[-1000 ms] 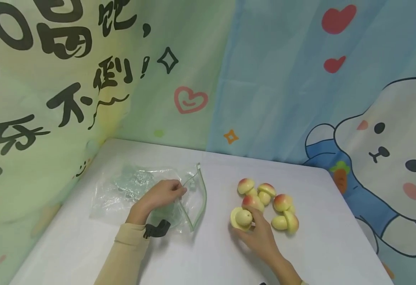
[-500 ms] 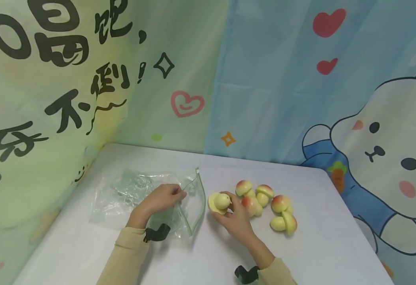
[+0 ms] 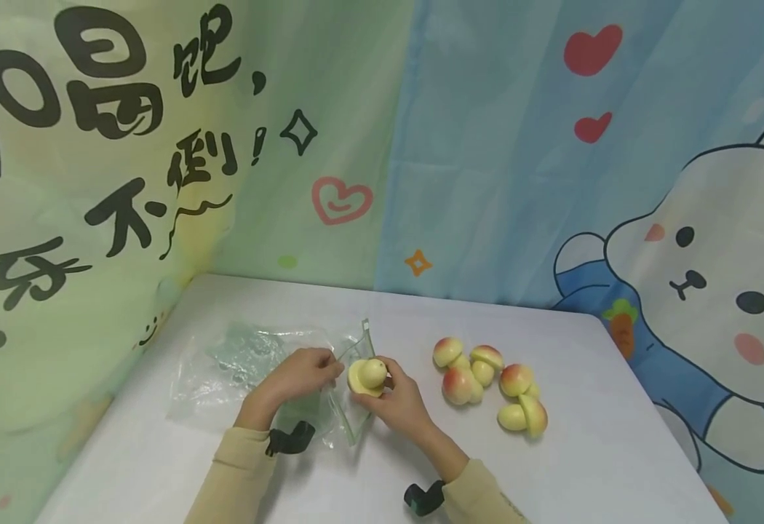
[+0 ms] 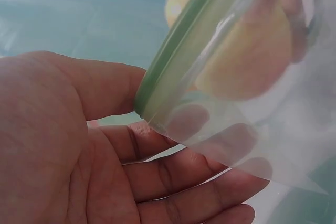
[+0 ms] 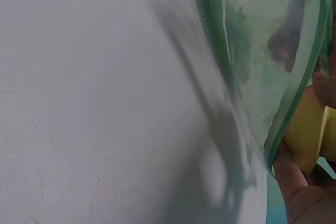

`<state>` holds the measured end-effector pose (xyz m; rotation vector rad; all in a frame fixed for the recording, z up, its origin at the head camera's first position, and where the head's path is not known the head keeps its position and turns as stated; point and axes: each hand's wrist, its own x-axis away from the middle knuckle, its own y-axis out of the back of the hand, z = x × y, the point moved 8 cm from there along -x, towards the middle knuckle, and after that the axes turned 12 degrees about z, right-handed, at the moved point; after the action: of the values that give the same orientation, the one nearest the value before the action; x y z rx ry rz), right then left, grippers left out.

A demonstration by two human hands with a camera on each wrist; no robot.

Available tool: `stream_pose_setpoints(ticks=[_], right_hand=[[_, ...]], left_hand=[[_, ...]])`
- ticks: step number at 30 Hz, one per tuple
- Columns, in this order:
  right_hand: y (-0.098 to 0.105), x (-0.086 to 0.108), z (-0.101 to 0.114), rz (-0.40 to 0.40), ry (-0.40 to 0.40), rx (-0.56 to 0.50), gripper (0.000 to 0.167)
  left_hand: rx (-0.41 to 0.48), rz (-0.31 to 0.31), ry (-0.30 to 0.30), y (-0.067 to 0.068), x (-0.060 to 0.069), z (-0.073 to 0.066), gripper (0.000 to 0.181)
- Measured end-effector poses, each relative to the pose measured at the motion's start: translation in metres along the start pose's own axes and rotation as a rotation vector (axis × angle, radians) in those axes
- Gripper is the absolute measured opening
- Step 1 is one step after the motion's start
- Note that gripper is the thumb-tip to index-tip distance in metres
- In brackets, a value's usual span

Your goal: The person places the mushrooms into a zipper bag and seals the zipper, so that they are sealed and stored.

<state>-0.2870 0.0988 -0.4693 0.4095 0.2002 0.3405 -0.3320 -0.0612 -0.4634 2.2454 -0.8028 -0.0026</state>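
A clear zip bag (image 3: 192, 371) with a green zip strip (image 4: 178, 40) lies on the table, its mouth held apart and facing right. My left hand (image 3: 305, 371) pinches the mouth's edge between thumb and fingers. In my right hand (image 3: 398, 397) is a toy mushroom (image 3: 367, 376), pale yellow, its stem toward the head camera. The mushroom is at the bag's mouth; in the left wrist view its cap shows through the clear film. Thumb and fingers of the right hand grip the cap's rim, close against the green strip in the right wrist view.
Several more mushrooms with red-tinged caps (image 3: 458, 384) lie in a loose cluster right of the right hand. A white tabletop (image 3: 591, 466) runs back to a printed cloth backdrop (image 3: 487, 145). Dark wrist cameras (image 3: 424, 498) sit on both wrists.
The right hand has carried the mushroom left from the cluster to the bag's mouth. The left hand stays at the bag's edge, still pinching it.
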Motion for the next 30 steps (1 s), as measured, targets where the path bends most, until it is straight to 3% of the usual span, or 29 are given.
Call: stream_pose_setpoints(ticks=[6, 11, 18, 30], right_hand=[[-0.009, -0.006, -0.023, 0.033, -0.006, 0.04, 0.06], [-0.015, -0.01, -0.021, 0.052, 0.041, 0.16, 0.06], [-0.027, -0.023, -0.026, 0.116, -0.061, 0.209, 0.059], [-0.04, -0.036, -0.024, 0.169, -0.046, 0.296, 0.052]], left_hand=[[-0.009, -0.014, -0.028, 0.0, 0.003, -0.005, 0.027], [-0.036, -0.026, -0.036, 0.002, 0.005, -0.009, 0.028], [-0.021, -0.029, -0.045, 0.005, 0.009, -0.014, 0.027], [0.001, -0.037, -0.05, 0.005, 0.008, -0.011, 0.026]])
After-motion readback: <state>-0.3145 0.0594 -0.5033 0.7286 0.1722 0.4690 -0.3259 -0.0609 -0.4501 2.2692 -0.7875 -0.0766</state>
